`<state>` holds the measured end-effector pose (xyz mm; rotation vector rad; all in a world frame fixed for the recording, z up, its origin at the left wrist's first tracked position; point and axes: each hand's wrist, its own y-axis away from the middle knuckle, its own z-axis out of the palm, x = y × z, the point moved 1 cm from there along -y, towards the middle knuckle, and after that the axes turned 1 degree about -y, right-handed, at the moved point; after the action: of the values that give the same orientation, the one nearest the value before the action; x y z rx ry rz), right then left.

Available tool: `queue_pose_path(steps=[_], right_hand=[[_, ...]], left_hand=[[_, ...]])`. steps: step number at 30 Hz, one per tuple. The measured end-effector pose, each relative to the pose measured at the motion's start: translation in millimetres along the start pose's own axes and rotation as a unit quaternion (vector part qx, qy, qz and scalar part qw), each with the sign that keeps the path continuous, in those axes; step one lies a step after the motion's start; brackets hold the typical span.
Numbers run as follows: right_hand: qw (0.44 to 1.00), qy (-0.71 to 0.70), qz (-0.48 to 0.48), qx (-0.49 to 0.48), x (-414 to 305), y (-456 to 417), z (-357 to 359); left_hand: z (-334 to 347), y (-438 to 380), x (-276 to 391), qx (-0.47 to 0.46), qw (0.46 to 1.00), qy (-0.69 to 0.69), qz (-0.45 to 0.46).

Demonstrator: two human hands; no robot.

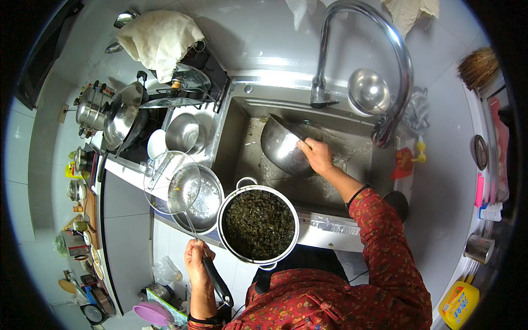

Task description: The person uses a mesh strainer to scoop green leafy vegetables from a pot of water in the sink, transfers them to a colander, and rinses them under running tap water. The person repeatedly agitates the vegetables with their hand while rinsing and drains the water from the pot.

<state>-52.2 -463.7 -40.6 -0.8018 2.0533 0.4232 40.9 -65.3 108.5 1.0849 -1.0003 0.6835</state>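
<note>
My left hand (199,260) grips the handle of a wire mesh strainer (172,181), which is over a wide metal bowl (202,202) on the counter. A few small bits cling to the mesh. My right hand (317,154) holds the rim of a large stainless steel bowl (284,148), tilted on its side in the sink (231,136). Between my arms, at the counter's front edge, stands a round pot (220,231) filled with dark green, wet-looking chopped leaves (259,222).
A chrome faucet (326,45) arches over the sink. Left of the sink are a small metal bowl (183,134), a white dish (156,144) and a stove with a lidded wok (123,115). Metal bowls (368,90) sit behind the sink, and an orange-red bag (402,163) lies at its right.
</note>
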Motion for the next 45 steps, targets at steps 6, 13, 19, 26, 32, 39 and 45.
queue_pose_path(steps=[6,13,19,26,32,39,45], right_hand=[[0.998,-0.02,0.042,0.039,3.4,14.1,-0.5],[0.887,-0.421,0.162,0.101,10.8,13.4,-12.2],[0.812,-0.494,0.281,0.135,8.9,11.7,-52.8],[0.807,-0.514,0.271,0.104,2.9,16.4,-68.1],[0.81,-0.527,0.25,0.056,-18.1,11.6,-82.6],[0.871,-0.468,0.122,-0.084,-77.6,11.5,-107.1],[0.887,-0.453,0.075,-0.052,-108.1,11.9,-119.9]], left_hand=[[-3.3,-3.2,-0.4,0.015,1.0,-0.005,0.005],[-6.3,-5.3,0.4,-0.016,1.0,0.01,0.004],[-3.6,-2.4,1.4,-0.012,1.0,0.003,0.016],[-8.3,-2.6,-1.8,-0.021,1.0,0.014,0.007],[-10.3,-2.3,-1.7,-0.029,0.999,0.02,0.016],[-16.0,-0.7,-2.4,-0.042,0.998,0.025,0.026],[-9.8,0.2,-0.1,-0.026,0.999,0.015,0.029]])
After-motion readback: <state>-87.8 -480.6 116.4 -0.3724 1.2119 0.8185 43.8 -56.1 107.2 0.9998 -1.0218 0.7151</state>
